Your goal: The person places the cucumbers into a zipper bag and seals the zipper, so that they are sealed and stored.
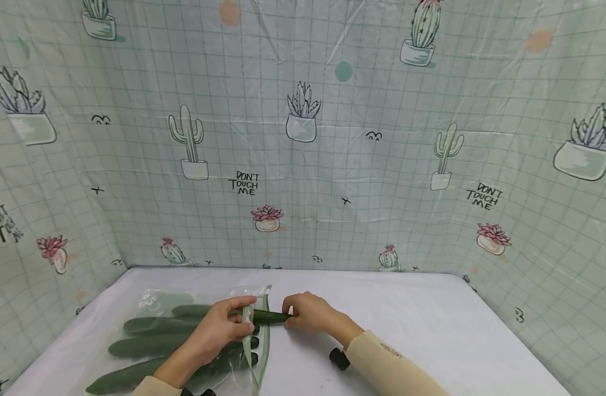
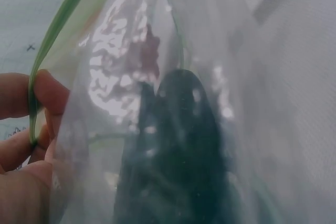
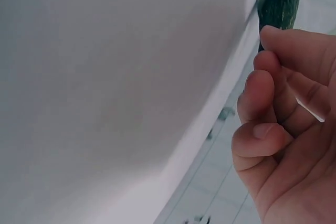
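Observation:
A clear zip bag [image 1: 144, 300] with a green-edged mouth lies on the left of the table, holding several cucumbers [image 1: 149, 347]. My left hand [image 1: 222, 325] pinches the bag's upper edge at the mouth; the left wrist view shows the green zip strip [image 2: 50, 35] between fingers and thumb. One more cucumber [image 1: 270, 317] reaches through the mouth, partly inside the bag. The tip of that cucumber [image 3: 281, 3] is pinched between the thumb and fingers of my right hand [image 1: 310, 312], just right of the opening.
The white table [image 1: 431, 330] extends to the right of the bag. Behind and at both sides hangs a grid-patterned sheet [image 1: 332, 165] printed with cacti. A black wrist-camera piece [image 1: 339, 358] sits by the right sleeve [image 1: 389, 363].

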`<action>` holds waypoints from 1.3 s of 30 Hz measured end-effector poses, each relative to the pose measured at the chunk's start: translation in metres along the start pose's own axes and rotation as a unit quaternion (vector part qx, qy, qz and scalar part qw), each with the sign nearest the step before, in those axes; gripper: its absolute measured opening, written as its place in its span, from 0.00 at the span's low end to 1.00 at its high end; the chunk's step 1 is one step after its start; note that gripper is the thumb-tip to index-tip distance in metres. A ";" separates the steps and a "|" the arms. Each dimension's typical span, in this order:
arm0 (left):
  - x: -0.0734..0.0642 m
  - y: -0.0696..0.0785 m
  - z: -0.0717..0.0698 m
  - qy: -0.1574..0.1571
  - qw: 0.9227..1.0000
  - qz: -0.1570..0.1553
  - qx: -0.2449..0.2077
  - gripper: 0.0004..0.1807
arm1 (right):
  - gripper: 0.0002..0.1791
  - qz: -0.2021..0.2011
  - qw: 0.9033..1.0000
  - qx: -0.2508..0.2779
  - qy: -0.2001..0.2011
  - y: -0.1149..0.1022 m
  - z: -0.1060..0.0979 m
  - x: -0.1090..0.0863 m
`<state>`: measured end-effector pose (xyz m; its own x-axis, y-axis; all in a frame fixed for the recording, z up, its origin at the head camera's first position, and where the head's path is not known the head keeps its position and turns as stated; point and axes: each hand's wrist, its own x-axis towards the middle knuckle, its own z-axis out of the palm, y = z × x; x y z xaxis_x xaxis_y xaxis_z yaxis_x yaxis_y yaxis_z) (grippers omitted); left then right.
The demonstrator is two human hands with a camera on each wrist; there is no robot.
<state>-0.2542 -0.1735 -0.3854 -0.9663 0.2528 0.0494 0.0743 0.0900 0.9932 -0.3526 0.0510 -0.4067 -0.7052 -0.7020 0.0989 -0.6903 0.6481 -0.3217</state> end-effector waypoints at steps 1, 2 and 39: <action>0.000 0.000 0.000 0.001 1.000 0.000 0.000 0.35 | 0.08 -0.003 1.000 -0.003 0.002 -0.003 0.002 0.003; -0.001 0.000 0.000 0.001 1.000 0.000 0.000 0.34 | 0.07 -0.005 1.000 -0.006 0.003 -0.007 0.003 0.006; 0.000 0.001 -0.001 0.009 1.000 0.004 0.002 0.32 | 0.30 -0.041 0.987 0.133 -0.079 -0.032 0.013 0.027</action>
<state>-0.2547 -0.1743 -0.3839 -0.9698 0.2368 0.0583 0.0821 0.0917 0.9924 -0.3479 0.0075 -0.4062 -0.6000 -0.8000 -0.0056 -0.6627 0.5009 -0.5567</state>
